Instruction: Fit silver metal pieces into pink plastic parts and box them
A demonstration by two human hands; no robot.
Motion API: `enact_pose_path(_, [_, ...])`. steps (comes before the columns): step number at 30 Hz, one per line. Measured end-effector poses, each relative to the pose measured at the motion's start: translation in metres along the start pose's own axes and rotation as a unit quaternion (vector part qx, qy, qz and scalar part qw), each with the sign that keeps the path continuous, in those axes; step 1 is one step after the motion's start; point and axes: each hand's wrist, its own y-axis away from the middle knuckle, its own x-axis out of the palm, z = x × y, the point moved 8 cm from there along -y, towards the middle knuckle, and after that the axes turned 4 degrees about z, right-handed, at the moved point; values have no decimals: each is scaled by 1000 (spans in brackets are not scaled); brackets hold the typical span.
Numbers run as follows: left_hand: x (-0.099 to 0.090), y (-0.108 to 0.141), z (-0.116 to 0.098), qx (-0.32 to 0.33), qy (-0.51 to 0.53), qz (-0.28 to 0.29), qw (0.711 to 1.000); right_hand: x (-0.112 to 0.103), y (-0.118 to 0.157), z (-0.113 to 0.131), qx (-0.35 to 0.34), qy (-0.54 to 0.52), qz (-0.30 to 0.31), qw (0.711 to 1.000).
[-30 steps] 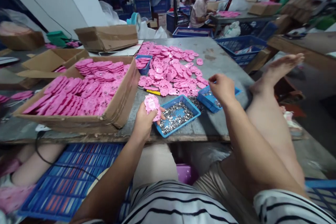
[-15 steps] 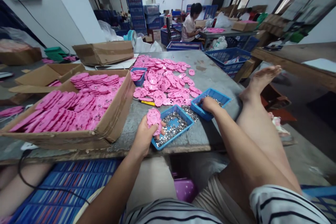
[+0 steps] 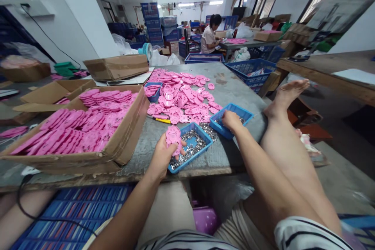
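A pink plastic piece [image 3: 173,139] is held upright in my left hand [image 3: 163,154], thumb across its front, over the left edge of a blue tray [image 3: 191,160] of small silvery metal parts. My right hand [image 3: 232,120] is at the left side of a second blue tray [image 3: 247,116], which also holds small metal parts. Its fingers are bent together and point down; whatever is between them is hidden. Loose metal parts [image 3: 209,131] lie between the trays. Behind them spreads a heap of pink pieces [image 3: 183,95].
An open cardboard box [image 3: 129,140] full of pink pieces stands at the left. A yellow-handled tool [image 3: 162,120] and a small blue bin [image 3: 157,94] are near the heap. A person [image 3: 208,37] sits at a far table. A bare foot and leg [image 3: 278,113] are at the right.
My right hand has risen slightly from among the metal parts in the right tray. My left hand still holds the pink piece. The camera view has tilted up a little.
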Motion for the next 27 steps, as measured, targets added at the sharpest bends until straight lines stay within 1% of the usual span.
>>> enact_pose_path(4, [3, 2, -2, 2, 0, 3, 1000, -17, 6, -1, 3, -63, -32, 998])
enact_pose_path(6, [5, 3, -3, 3, 0, 4, 1000, -25, 12, 2, -4, -108, -40, 993])
enact_pose_path(8, [8, 3, -4, 5, 3, 3, 1000, -30, 22, 10, -22, -162, -38, 986])
enact_pose_path(11, [14, 1, -6, 17, 13, -2, 1000, -29, 49, 32, -67, -248, -14, 966])
enact_pose_path(12, [18, 0, -6, 22, 16, -5, 1000, -26, 61, 42, -89, -288, 4, 953])
enact_pose_path(14, [25, -1, -6, 35, 21, -14, 999, -18, 86, 63, -153, -435, 71, 885])
enact_pose_path(15, [28, -1, -5, 43, 25, -22, 999, -15, 98, 71, -174, -486, 94, 851])
enact_pose_path(16, [31, -1, -5, 52, 31, -31, 998, -13, 108, 76, -186, -527, 104, 822])
enact_pose_path(17, [34, -1, -4, 59, 41, -40, 997, -11, 116, 79, -193, -555, 109, 802])
enact_pose_path(19, [40, -1, -2, 69, 69, -52, 994, -7, 127, 82, -196, -588, 110, 777])
enact_pose_path(22, [46, 1, -1, 81, 109, -62, 989, 5, 135, 86, -191, -623, 139, 746])
enact_pose_path(25, [48, 2, 0, 87, 127, -70, 986, 20, 138, 88, -161, -671, 167, 704])
enact_pose_path(27, [47, 2, 1, 90, 130, -81, 984, 28, 138, 87, -134, -711, 168, 670])
